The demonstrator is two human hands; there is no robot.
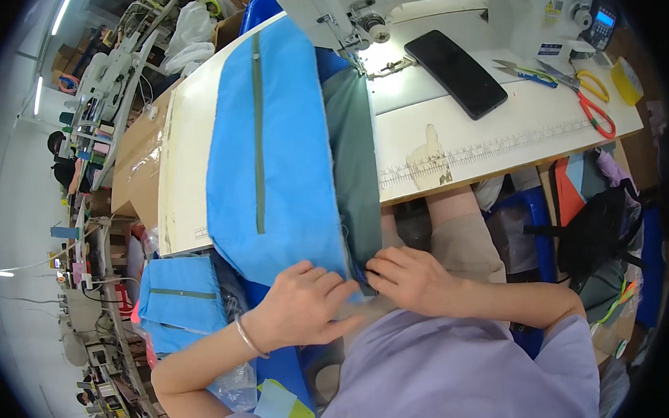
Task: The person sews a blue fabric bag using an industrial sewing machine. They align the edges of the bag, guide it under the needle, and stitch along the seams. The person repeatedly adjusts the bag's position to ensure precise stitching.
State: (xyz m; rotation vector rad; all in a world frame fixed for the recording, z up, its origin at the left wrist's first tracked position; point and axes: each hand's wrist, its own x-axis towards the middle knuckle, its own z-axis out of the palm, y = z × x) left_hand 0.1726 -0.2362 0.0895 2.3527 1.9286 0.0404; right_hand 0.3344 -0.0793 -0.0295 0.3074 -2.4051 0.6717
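A long blue fabric panel [287, 120] with an olive zipper strip [259, 160] lies on the white sewing table [183, 180], a grey fabric layer [353, 169] along its right side. Its upper right part reaches the presser foot [366, 69]. At the panel's lower end, my left hand [306, 306] rests with fingers loosely bent and thumb apart. My right hand [404, 281] has its fingers curled on the lower edge of the grey layer, right of my left hand.
A black phone [455, 71], scissors [589, 109] and a yellow tape roll [625, 81] lie right of the needle. Folded blue pieces [183, 299] sit below the table's left end. A black bag [589, 239] hangs at right. Shelves and machines [100, 315] fill the far left.
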